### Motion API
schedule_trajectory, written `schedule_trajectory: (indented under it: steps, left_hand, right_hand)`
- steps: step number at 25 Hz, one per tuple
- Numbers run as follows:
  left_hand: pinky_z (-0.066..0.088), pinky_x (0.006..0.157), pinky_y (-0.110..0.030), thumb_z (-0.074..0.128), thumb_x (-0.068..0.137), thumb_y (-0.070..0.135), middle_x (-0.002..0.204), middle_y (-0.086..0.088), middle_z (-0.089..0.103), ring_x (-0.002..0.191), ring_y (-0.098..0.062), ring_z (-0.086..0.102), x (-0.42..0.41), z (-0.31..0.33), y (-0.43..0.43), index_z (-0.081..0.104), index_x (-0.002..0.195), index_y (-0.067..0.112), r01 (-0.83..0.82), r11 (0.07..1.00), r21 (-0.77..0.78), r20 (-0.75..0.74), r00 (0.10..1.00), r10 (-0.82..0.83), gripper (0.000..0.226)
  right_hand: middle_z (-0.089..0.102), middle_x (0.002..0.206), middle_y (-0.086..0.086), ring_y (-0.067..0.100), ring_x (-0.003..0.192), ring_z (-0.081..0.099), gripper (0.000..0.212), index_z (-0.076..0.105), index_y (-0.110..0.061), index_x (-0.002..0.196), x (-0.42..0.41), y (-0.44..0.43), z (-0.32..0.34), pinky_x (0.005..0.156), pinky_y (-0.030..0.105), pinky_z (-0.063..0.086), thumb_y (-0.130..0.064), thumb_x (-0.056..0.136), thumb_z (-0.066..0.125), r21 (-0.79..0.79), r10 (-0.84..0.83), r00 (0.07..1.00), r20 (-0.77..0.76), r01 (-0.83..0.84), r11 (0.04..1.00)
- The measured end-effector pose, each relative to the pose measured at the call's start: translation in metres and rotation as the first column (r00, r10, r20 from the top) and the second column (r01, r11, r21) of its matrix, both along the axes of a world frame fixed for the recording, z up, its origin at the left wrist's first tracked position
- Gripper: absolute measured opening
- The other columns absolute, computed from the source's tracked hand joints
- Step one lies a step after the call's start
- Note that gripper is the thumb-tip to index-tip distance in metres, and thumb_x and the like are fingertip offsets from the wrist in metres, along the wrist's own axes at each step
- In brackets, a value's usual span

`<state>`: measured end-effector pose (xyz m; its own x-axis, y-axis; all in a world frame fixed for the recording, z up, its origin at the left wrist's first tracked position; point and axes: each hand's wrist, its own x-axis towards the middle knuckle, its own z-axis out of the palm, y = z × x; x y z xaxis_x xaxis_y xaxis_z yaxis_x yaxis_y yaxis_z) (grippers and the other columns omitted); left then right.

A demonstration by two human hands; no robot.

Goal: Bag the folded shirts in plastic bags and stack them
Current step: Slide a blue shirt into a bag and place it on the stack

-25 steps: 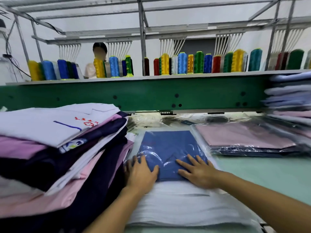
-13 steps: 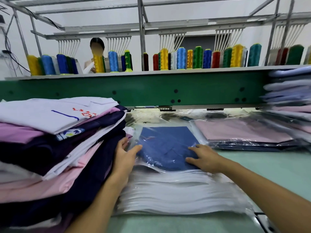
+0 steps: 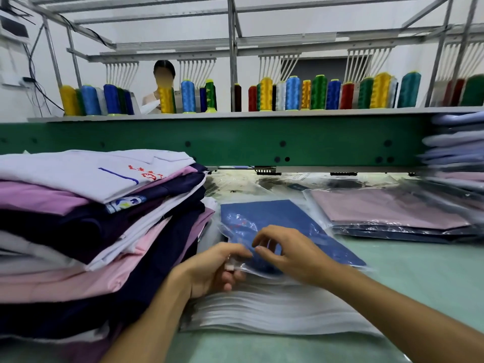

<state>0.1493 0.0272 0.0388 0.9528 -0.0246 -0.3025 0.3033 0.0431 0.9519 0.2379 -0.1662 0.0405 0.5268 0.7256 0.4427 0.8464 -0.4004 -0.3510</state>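
Blue shirt (image 3: 275, 216) is inside its plastic bag (image 3: 237, 225), lying lengthwise away from the fingertips. Left hand (image 3: 209, 268) pinches the bag's near edge, so it's closest. Right hand (image 3: 290, 252) sits just beside it, fingers curled and spread; can't tell if it's gripping. Guessing the flap gets closed next.
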Motion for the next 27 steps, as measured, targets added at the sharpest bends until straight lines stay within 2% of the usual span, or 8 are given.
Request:
schedule_trajectory:
  steps: [2,4,8,12,16,20,24,27]
  left_hand:
    - [0.025,0.035,-0.016,0.063,0.093,0.019,0.056,0.004,0.034,0.040,-0.004,0.022,0.000,0.000,-0.002,0.069,0.070,0.018,0.008,0.999,-0.046,0.037,0.999,-0.007,0.024]
    - [0.022,0.034,-0.016,0.061,0.094,0.020,0.054,0.005,0.028,0.039,-0.004,0.019,0.004,0.001,-0.005,0.063,0.079,0.013,-0.083,0.992,-0.096,0.085,0.992,0.091,0.017]
    - [0.027,0.033,-0.017,0.060,0.085,0.028,0.057,-0.002,0.040,0.041,-0.008,0.025,0.003,0.004,-0.004,0.055,0.067,0.017,-0.093,0.972,-0.216,0.064,0.992,0.109,0.022]
    - [0.022,0.031,-0.014,0.068,0.088,0.034,0.053,0.003,0.035,0.037,-0.004,0.022,-0.001,0.007,-0.006,0.047,0.055,0.020,-0.015,0.976,-0.217,0.082,0.996,0.034,0.040]
    - [0.021,0.030,-0.012,0.071,0.085,0.046,0.050,0.007,0.029,0.037,-0.002,0.022,0.000,0.008,-0.013,0.047,0.058,0.021,-0.006,0.955,-0.297,0.115,0.992,0.042,0.044]
    - [0.021,0.029,-0.011,0.067,0.087,0.049,0.047,0.008,0.027,0.034,-0.002,0.023,0.002,0.006,-0.018,0.048,0.060,0.019,-0.008,0.908,-0.418,0.118,0.991,0.063,0.044]
    - [0.020,0.029,-0.011,0.066,0.090,0.038,0.044,0.008,0.027,0.031,-0.003,0.023,0.004,0.005,-0.017,0.050,0.058,0.018,-0.023,0.873,-0.487,0.122,0.988,0.094,0.041]
    - [0.023,0.028,-0.012,0.073,0.077,0.026,0.046,0.008,0.027,0.030,-0.003,0.024,0.006,0.007,-0.013,0.042,0.061,0.020,-0.073,0.783,-0.618,0.134,0.971,0.197,0.036]
  right_hand:
    - [0.062,0.091,-0.015,0.007,0.082,0.059,0.005,0.058,-0.036,0.096,-0.004,0.001,0.000,0.071,0.039,0.053,-0.038,0.096,0.054,0.026,-0.006,0.999,0.034,0.006,1.000]
    - [0.061,0.089,-0.014,0.007,0.078,0.057,0.004,0.057,-0.035,0.097,-0.009,0.004,-0.001,0.069,0.038,0.052,-0.035,0.095,0.053,0.074,-0.018,0.997,0.068,0.012,0.997]
    - [0.058,0.093,-0.014,0.007,0.078,0.055,0.008,0.057,-0.035,0.099,-0.016,0.008,0.001,0.065,0.034,0.050,-0.038,0.098,0.049,0.104,-0.027,0.984,0.177,0.009,0.995]
    - [0.056,0.089,-0.015,0.003,0.073,0.050,0.015,0.056,-0.032,0.098,-0.021,0.007,0.002,0.058,0.028,0.046,-0.044,0.098,0.047,0.177,-0.031,0.968,0.247,-0.014,0.984]
    - [0.056,0.084,-0.018,0.001,0.072,0.049,0.019,0.059,-0.030,0.099,-0.024,0.007,0.005,0.057,0.026,0.046,-0.049,0.096,0.054,0.278,-0.062,0.948,0.313,-0.029,0.960]
    - [0.058,0.077,-0.015,0.004,0.069,0.050,0.018,0.067,-0.023,0.093,-0.028,0.011,0.005,0.055,0.032,0.048,-0.040,0.097,0.063,0.282,-0.057,0.893,0.447,-0.080,0.956]
    - [0.060,0.074,-0.012,0.013,0.069,0.054,0.016,0.066,-0.022,0.086,-0.026,0.014,0.006,0.046,0.036,0.045,-0.034,0.096,0.064,0.245,-0.088,0.832,0.547,-0.059,0.968]
    - [0.058,0.070,-0.010,0.015,0.067,0.052,0.015,0.058,-0.022,0.080,-0.019,0.010,0.008,0.043,0.038,0.044,-0.030,0.090,0.066,0.230,-0.121,0.845,0.520,-0.003,0.973]
